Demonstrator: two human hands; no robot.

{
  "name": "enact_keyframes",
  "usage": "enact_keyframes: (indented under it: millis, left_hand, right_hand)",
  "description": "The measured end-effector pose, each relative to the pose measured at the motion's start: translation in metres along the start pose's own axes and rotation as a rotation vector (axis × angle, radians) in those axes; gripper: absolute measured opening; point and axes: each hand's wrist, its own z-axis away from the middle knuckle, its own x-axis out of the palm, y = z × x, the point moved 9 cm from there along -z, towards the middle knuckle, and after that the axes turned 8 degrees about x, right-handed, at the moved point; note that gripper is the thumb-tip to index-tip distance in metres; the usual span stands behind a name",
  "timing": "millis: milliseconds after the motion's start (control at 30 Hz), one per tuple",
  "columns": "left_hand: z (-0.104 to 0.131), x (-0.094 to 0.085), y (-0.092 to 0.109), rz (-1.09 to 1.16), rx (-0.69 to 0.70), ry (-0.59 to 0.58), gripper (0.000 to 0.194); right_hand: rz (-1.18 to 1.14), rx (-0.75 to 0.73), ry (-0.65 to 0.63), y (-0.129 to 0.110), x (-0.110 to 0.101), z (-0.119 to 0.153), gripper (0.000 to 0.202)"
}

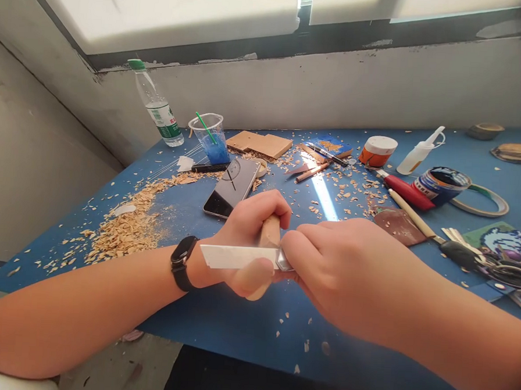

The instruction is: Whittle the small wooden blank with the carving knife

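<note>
Left hand [248, 220] first: fingers curled snugly around a wooden piece [270, 231], which stands out of the grip at the top, with its pale lower end just below the thumb. Across from it comes the right hand [342, 263], a tight fist on a knife [236, 257], the blade pointing left, over the left hand and its thumb!

So where are we? Mid-carving, I'd judge. The piece is bare wood, slim enough to sit inside one grip, and that lower end looks rounded. Left of the left hand lies a broad heap of shavings [125, 234], and loose chips dot the table [218, 332] nearer the body than both hands, so plenty of cutting seems done, though which block shed them can't be told. What's left? No finished form can be read, so shaping and smoothing probably remain.

Now the trouble spots. The knife's handle is buried in the right fist, only a metal collar peeping out. The wood's middle is masked by blade and fingers, and whether the edge actually bites or merely passes in front, I cannot tell. The thumb area is soft with blur, and beyond the right hand, the clutter at far right is cut off by the frame.
</note>
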Motion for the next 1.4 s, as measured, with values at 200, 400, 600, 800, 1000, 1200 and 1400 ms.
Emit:
enact_keyframes:
  millis: [200,400,600,800,1000,1200,1400]
  left_hand:
    - [0.0,0.006,-0.006,0.084,-0.05,-0.03,0.053]
    - [0.001,0.007,-0.009,0.178,-0.039,0.032,0.044]
    - [0.004,0.004,-0.013,0.162,-0.125,0.02,0.047]
    - [0.011,0.001,-0.023,0.197,-0.216,0.016,0.058]
    - [0.006,0.008,-0.015,0.419,-0.232,0.034,0.073]
    - [0.009,0.018,-0.016,0.544,-0.243,0.059,0.073]
    - [0.016,0.028,-0.019,0.601,-0.301,-0.095,0.069]
  right_hand:
    - [0.023,0.081,0.048,0.012,0.0,0.002,0.025]
    - [0.076,0.141,0.141,0.015,-0.002,0.004,0.023]
    - [0.094,0.221,0.181,0.024,-0.003,0.004,0.022]
    - [0.087,0.2,0.125,0.024,-0.002,0.0,0.016]
    - [-0.076,0.114,0.116,0.002,-0.007,-0.003,0.015]
    - [-0.068,0.1,0.145,-0.002,-0.005,0.002,0.016]
    - [-0.092,0.102,0.115,0.001,-0.001,0.002,0.02]
